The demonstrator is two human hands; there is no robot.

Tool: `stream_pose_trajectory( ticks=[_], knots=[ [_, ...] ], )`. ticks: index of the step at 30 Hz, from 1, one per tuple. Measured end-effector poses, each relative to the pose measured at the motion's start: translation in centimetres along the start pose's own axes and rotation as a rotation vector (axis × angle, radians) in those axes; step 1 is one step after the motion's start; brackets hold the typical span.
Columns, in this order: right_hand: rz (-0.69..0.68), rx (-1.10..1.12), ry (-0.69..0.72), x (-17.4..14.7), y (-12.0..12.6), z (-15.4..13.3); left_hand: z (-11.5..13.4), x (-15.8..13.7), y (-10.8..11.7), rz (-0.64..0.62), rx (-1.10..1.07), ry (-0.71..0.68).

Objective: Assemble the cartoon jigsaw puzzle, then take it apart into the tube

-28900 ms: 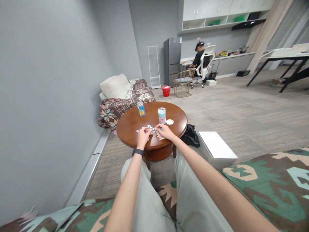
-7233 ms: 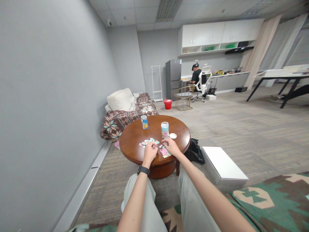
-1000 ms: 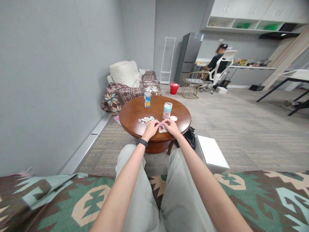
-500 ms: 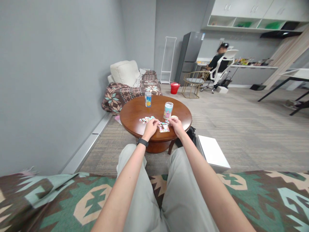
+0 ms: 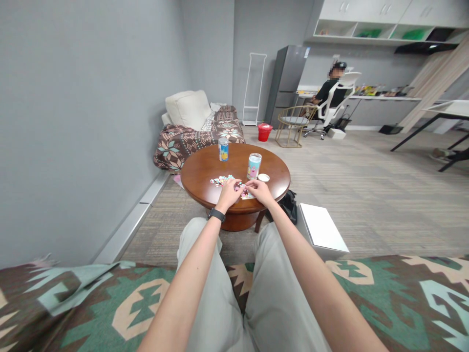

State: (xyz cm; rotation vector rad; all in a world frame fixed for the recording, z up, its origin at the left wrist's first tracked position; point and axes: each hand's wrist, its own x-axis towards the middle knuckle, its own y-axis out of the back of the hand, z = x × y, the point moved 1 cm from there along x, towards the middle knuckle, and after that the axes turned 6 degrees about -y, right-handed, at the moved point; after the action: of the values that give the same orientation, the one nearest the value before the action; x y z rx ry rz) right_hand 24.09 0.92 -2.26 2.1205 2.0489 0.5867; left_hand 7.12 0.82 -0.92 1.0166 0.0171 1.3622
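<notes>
On the round wooden table [image 5: 198, 168] lies a loose heap of small colourful jigsaw pieces [image 5: 220, 181]. A partly joined jigsaw puzzle [image 5: 246, 195] sits near the table's front edge, largely covered by my right hand. My left hand [image 5: 229, 193], with a dark band at the wrist, has its fingers closed over a jigsaw piece [image 5: 239, 186]. Beside it, my right hand [image 5: 260, 191] is bent inward with its fingertips pinched close to the left ones; anything between them is too small to make out. Behind the right hand stand a printed glass jar [image 5: 253, 167] and its round pale lid [image 5: 264, 178].
A blue printed can [image 5: 223, 150] stands toward the table's back left. On the floor are a white box [image 5: 323, 227] at right and a red bucket [image 5: 264, 132]. A draped sofa [image 5: 200, 129] is behind the table; a person [image 5: 327, 93] sits on an office chair farther back.
My right hand has moved left, away from the lid and over the joined puzzle, close to my left hand. The left hand has barely moved. The lid is now more visible.
</notes>
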Motion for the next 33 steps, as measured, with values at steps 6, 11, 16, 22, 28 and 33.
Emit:
stream_pose_trajectory(
  ticks=[6, 11, 16, 22, 28, 33],
  knots=[
    [0.085, -0.099, 0.014, 0.2, 0.1, 0.2, 0.1, 0.1, 0.1, -0.073, -0.098, 0.034],
    [0.16, -0.38, 0.026, 0.4, -0.5, 0.2, -1.0, 0.2, -0.3, 0.097, -0.018, 0.137],
    [0.185, -0.477, 0.032, 0.4, -1.2, 0.2, -1.5, 0.3, -0.8, 0.136, 0.073, 0.086],
    [0.194, -0.436, 0.057, 0.3, -1.0, 0.3, -0.9, 0.1, -0.4, 0.105, 0.064, 0.052],
    [0.151, -0.333, 0.061, 0.1, -0.8, 0.2, -0.2, -0.2, -0.9, -0.089, 0.124, -0.06],
    [0.152, -0.311, 0.067, 0.1, -0.7, 0.3, -0.2, -0.2, -1.2, -0.126, 0.146, -0.081]
  ],
)
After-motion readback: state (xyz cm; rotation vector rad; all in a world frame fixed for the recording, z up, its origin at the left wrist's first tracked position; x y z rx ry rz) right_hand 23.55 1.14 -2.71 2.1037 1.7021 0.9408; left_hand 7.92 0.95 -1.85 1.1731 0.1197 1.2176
